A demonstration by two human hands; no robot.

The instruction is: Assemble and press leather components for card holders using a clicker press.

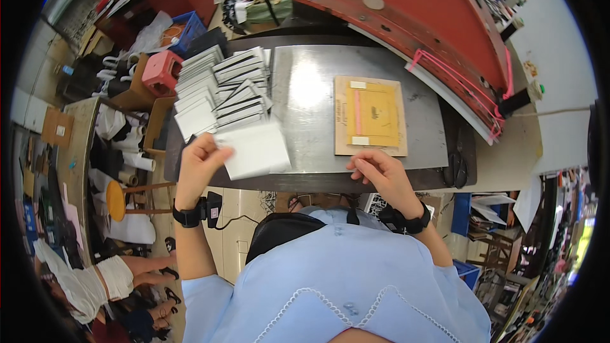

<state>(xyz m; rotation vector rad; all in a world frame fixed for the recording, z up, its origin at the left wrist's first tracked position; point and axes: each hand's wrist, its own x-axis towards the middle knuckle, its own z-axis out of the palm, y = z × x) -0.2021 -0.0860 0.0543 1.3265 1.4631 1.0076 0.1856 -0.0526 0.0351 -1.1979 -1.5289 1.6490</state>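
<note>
My left hand (202, 160) pinches one edge of a flat white rectangular sheet (257, 150), slightly blurred, over the near left of the metal plate. Behind it lie overlapping rows of white rectangular pieces with dark edges (200, 92). My right hand (380, 170) hovers at the near edge of a wooden board (340, 146), its fingers loosely bent and apart, with nothing seen in them. On that board is a yellow template (389, 114) with a pink strip and two small white tabs. The board rests on the grey metal plate (298, 133).
A large red machine part (406, 19) with pink cord overhangs the table's far right. Dark scissors (455, 168) lie at the right edge. To the left stand a red plastic stool (162, 73) and a blue crate (189, 30). Other people (101, 286) are at lower left.
</note>
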